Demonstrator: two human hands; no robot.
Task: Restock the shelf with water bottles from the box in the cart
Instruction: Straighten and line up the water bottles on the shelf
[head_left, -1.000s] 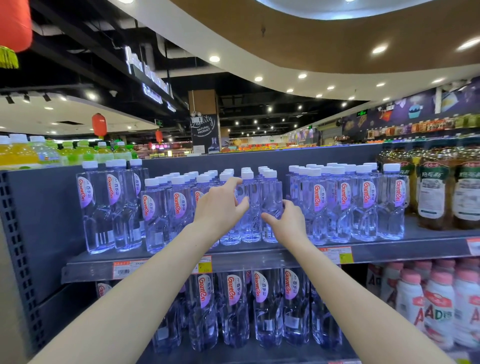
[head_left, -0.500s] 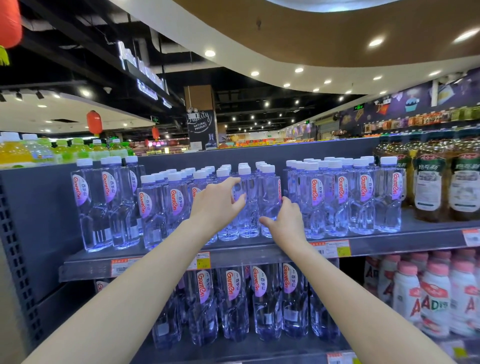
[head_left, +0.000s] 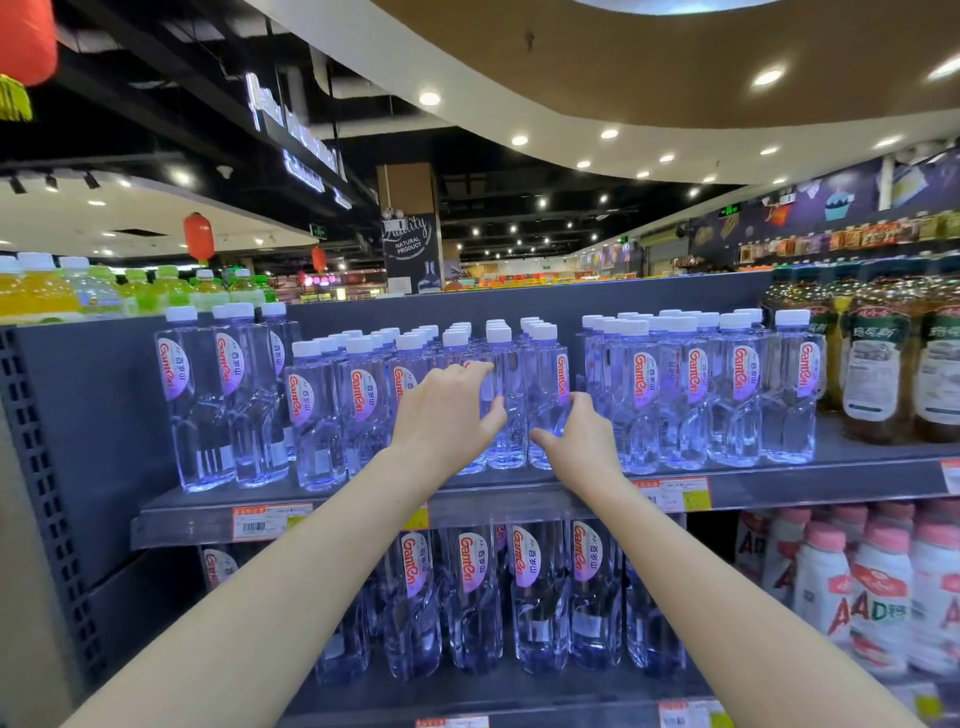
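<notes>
Two bare arms reach forward over the lower shelf (head_left: 363, 696), where water bottles (head_left: 472, 597) stand upright left of white milk drinks (head_left: 878, 597). Above, price tags (head_left: 675, 493) line the front edge of the upper shelf (head_left: 831, 486). The left hand (head_left: 447, 410) grips a front-row bottle (head_left: 509, 379), fingers curled at its left side, thumb on its front. Just beside it the right hand (head_left: 579, 441) holds the neighbouring bottle (head_left: 545, 384), fingers round its right side, thumb across its lower front. Both bottles stand on the upper shelf amid rows of capped bottles (head_left: 691, 395). Brown tea bottles (head_left: 872, 364) stand right; far left, yellow and green drinks (head_left: 47, 296); beyond hangs a red lantern (head_left: 198, 236)
</notes>
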